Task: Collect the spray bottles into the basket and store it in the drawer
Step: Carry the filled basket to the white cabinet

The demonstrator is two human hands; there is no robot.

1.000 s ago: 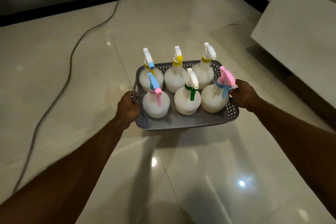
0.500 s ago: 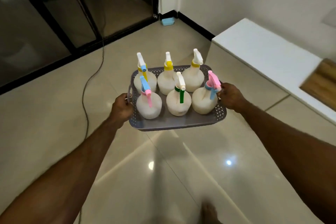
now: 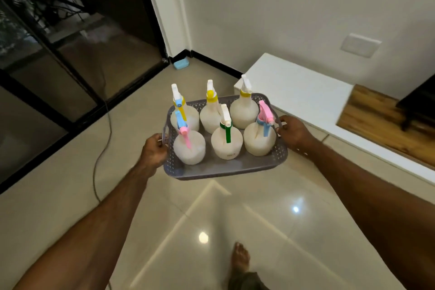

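A grey perforated basket (image 3: 221, 168) hangs in the air above the tiled floor, carried level. Several white spray bottles stand upright in it in two rows, among them one with a green trigger (image 3: 226, 140), one with a pink and blue head (image 3: 259, 136) and one with a yellow collar (image 3: 243, 110). My left hand (image 3: 154, 152) grips the basket's left handle. My right hand (image 3: 294, 133) grips its right handle.
A low white cabinet (image 3: 296, 92) with a wooden section (image 3: 381, 120) runs along the right wall. Dark glass sliding doors (image 3: 70, 54) stand at the left, with a cable (image 3: 101, 155) trailing over the floor. A small blue box (image 3: 181, 63) sits in the corner. My bare foot (image 3: 240, 259) shows below.
The basket has been carried up and forward. The view has lifted, so the wall, the cabinet top and my foot have come into sight. Both hands keep their grip.
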